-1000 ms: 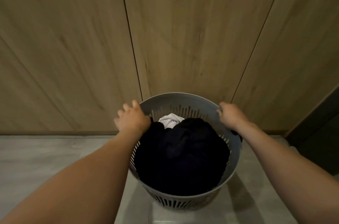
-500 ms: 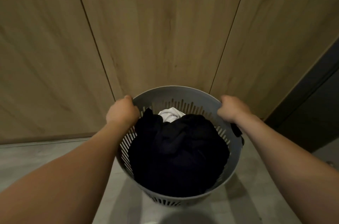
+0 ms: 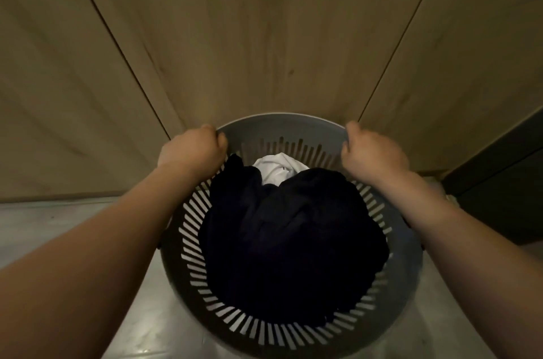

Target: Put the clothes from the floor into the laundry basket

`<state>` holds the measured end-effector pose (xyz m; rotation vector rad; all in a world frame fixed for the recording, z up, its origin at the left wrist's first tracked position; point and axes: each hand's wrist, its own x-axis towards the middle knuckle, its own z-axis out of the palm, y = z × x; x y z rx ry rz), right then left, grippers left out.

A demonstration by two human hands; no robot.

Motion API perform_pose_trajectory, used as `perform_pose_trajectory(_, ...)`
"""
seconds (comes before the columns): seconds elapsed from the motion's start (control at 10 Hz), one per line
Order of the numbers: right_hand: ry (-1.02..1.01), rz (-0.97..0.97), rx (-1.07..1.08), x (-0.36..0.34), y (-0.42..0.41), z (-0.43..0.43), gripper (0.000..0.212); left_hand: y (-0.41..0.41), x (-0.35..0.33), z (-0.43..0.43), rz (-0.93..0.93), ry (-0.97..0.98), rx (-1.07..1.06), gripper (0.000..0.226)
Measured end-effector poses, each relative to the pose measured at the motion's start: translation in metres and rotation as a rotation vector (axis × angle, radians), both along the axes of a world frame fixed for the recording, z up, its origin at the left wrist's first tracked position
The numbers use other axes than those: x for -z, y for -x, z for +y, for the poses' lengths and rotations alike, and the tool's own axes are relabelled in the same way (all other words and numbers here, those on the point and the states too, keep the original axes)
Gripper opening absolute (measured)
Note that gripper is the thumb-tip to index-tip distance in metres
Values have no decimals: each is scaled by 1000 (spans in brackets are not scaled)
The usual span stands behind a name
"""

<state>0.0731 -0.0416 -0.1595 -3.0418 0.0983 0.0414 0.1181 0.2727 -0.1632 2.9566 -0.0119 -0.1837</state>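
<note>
Grey slotted plastic is what the round laundry basket (image 3: 188, 244) is made of, and it's gripped on both sides right at its far rim. The left hand (image 3: 191, 153) is curled into a fist over the basket's far-left edge, fingers (image 3: 219, 139) wrapped shut around the rim, with the bare forearm stretched out long from the lower-left corner toward it. The right hand (image 3: 373, 153) is clamped on the basket's far-right edge the same way, knuckles up, fingers folded closed over the rim, and that forearm is angled in from the lower right. Both wrists are kept pretty straight, arms reaching forward and down.

Inside the basket a big heap of dark clothes (image 3: 293, 241) is piled up nearly to the rim, and a bit of white garment (image 3: 279, 169) is tucked in at the far side of it, between the two hands.

Under the basket a pale, slightly glossy tiled floor (image 3: 58, 223) is seen, with some light reflected off it. Right behind the basket, tall wood-grain panels (image 3: 264, 35) with thin dark seams are stood up like cupboard doors. To the basket's right a darker panel (image 3: 505, 182) is set at an angle. Lighting is dim overall.
</note>
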Motion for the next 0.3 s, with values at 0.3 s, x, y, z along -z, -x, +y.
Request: perform_pose_trajectory(0.3,-204,318,179,-62,16,14,38,23,-74,2,381,69,-44,54)
